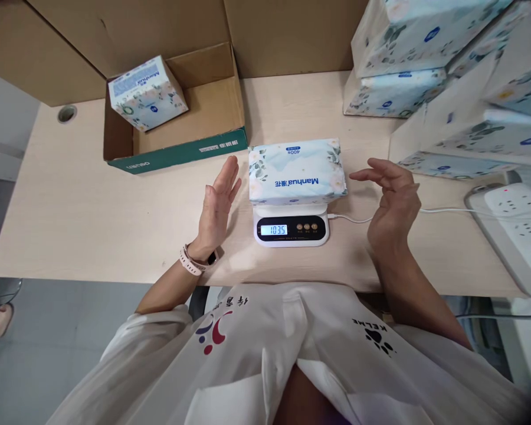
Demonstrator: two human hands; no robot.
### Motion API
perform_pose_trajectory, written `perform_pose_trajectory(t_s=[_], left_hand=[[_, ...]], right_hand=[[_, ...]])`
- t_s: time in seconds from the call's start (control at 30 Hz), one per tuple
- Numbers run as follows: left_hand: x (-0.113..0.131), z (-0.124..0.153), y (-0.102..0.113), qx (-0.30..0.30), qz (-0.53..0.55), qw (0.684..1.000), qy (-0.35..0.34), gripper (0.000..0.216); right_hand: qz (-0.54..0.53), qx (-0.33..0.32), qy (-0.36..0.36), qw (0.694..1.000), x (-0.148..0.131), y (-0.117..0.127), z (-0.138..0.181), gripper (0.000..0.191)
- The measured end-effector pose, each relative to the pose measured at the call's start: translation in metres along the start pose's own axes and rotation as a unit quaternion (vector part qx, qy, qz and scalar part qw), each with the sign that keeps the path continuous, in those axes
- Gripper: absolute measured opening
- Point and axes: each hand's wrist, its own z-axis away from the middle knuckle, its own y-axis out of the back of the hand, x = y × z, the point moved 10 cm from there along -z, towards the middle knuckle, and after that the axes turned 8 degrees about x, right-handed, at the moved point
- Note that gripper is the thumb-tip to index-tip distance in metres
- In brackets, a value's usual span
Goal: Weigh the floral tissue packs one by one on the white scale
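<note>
A pale blue tissue pack [297, 168] with flowers printed on it rests on a white digital scale [292, 235], whose lit display reads 1035, possibly with a decimal point. My left hand [219, 206] is held upright just left of the pack, its fingers stretched out and not touching it. To the pack's right is my right hand [392, 198], fingers loosely bent and apart, also clear of the pack and holding nothing. A white cable runs from the scale's right side past my right wrist.
An open cardboard box [216, 144] with one tissue pack [148, 94] inside stands at the back left. Several tissue packs [393, 94] are stacked at the back right. A white power strip [513, 218] lies at the right edge. Cardboard panels [292, 35] close off the table's back.
</note>
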Motion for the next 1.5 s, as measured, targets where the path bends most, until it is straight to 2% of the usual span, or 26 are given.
perform_pose_trajectory(t_s=[0.13,0.3,0.5,0.83,1.13,1.5], left_hand=[[-0.001,0.0,-0.001,-0.001,0.006,1.0,0.004,0.081],[0.001,0.001,-0.003,-0.012,0.004,1.0,-0.001,0.08],[0.004,0.002,-0.005,0.002,-0.009,1.0,0.014,0.082],[0.007,0.003,-0.006,0.005,-0.022,1.0,0.012,0.084],[-0.003,0.004,-0.012,-0.037,-0.023,0.999,0.016,0.086],[-0.011,0.005,-0.011,-0.041,-0.017,0.999,0.022,0.089]], right_hand=[[0.007,0.021,0.008,1.0,-0.003,0.003,0.0,0.062],[-0.014,0.004,0.023,1.0,-0.006,-0.002,-0.001,0.064],[-0.005,0.008,0.022,1.0,-0.005,-0.001,-0.001,0.067],[0.066,-0.028,-0.005,0.997,-0.01,-0.005,0.0,0.073],[0.051,-0.046,0.007,0.998,-0.007,-0.008,0.002,0.073],[0.048,-0.056,0.009,0.997,-0.008,-0.01,0.002,0.069]])
